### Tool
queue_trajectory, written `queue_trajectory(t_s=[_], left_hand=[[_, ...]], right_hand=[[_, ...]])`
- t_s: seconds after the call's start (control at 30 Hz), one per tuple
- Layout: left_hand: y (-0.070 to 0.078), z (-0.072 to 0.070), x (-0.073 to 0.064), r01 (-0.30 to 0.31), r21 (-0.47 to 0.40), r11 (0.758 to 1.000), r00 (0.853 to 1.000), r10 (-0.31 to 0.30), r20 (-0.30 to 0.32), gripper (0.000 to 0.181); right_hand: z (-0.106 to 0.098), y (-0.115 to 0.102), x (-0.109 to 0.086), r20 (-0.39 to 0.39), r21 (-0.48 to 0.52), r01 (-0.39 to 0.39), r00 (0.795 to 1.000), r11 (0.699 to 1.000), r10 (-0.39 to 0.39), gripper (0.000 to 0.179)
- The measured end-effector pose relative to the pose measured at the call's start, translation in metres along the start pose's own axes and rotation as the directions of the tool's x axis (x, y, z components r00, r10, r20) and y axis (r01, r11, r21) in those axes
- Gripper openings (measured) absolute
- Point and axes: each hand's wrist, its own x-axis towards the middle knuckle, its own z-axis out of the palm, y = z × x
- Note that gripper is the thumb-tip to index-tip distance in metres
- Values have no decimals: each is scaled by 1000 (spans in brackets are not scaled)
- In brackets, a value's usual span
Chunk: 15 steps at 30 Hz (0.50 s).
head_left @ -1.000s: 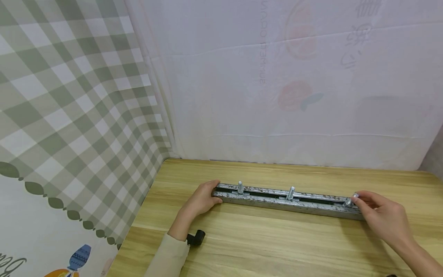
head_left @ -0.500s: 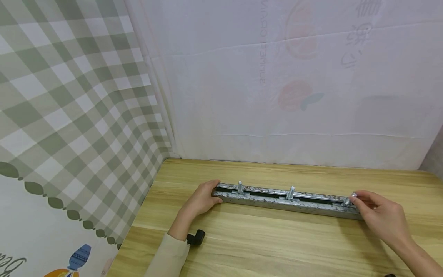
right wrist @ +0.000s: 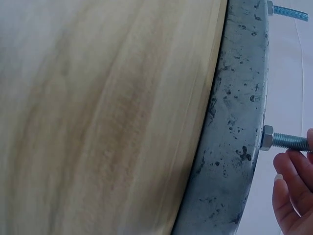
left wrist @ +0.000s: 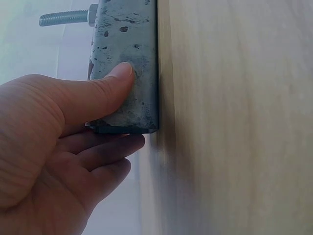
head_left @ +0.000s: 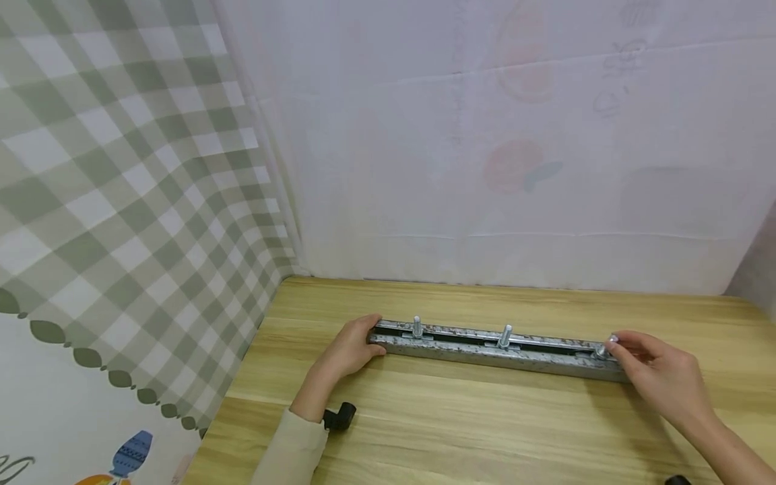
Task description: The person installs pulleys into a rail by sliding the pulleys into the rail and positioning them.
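A slotted steel strut channel (head_left: 467, 355), speckled with dark marks, lies across the wooden table with its slot facing up. Three threaded bolts stand up from the slot: a left bolt (head_left: 417, 326), a middle bolt (head_left: 505, 335) and a right bolt (head_left: 601, 351). Each has a nut at its base; flat plates show under them. My left hand (head_left: 347, 351) grips the channel's left end, its thumb (left wrist: 110, 90) on the front side wall. With thumb and fingers, my right hand (head_left: 663, 370) pinches the top of the right bolt, whose nut (right wrist: 267, 138) sits against the channel.
The wooden table (head_left: 455, 431) runs back to a pale printed cloth (head_left: 388, 168). A green checked cloth (head_left: 145, 202) hangs at the left. A black fitting (head_left: 341, 416) shows beside the left wrist, and another dark piece (head_left: 677, 480) at the bottom right.
The right bolt has slid slightly left along the slot, with my right hand still pinching it. My left hand keeps its grip. The whole head view has shifted a little.
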Motion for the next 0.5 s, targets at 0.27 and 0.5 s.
queue_trajectory(t_s=[0.27, 0.5], left_hand=[[5, -3, -6, 2, 11, 1000, 1000, -2, 24, 71], [19, -14, -15, 9, 16, 1000, 1000, -9, -14, 83]], right_hand=[[-12, 5, -1, 42, 5, -68, 997, 998, 68, 23], [-34, 19, 1, 45, -67, -108, 993, 992, 111, 33]])
